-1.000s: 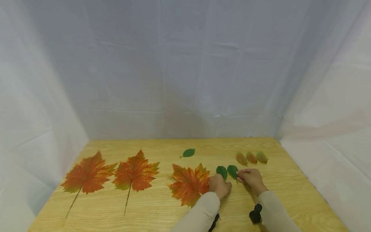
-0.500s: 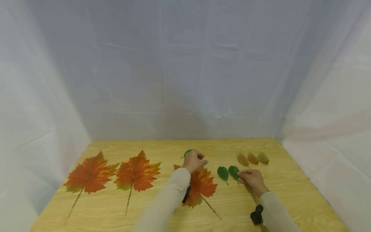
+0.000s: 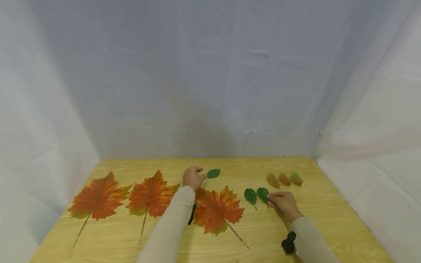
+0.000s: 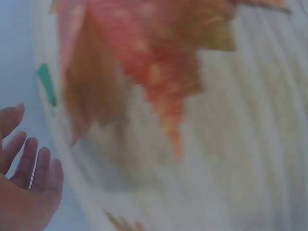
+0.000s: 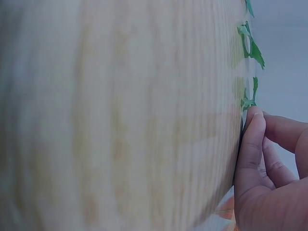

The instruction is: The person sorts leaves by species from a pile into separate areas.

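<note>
My left hand is at the stem end of a lone green leaf near the back of the table. In the left wrist view, that hand's fingers are spread and loosely bent, apart from the green leaf. My right hand pinches the stem end of another green leaf between thumb and forefinger. A similar green leaf lies just left of it. Below my left hand, a large orange-red maple leaf with a dark stem lies flat.
Two more maple leaves, one far left and one beside the left sleeve, lie on the wooden table. Three small green-brown leaves sit in a row at the back right. White sheeting surrounds the table.
My left hand has left the pair of green leaves, passed over the third maple leaf and moved left and back to the lone green leaf. My right hand has stayed in place.
</note>
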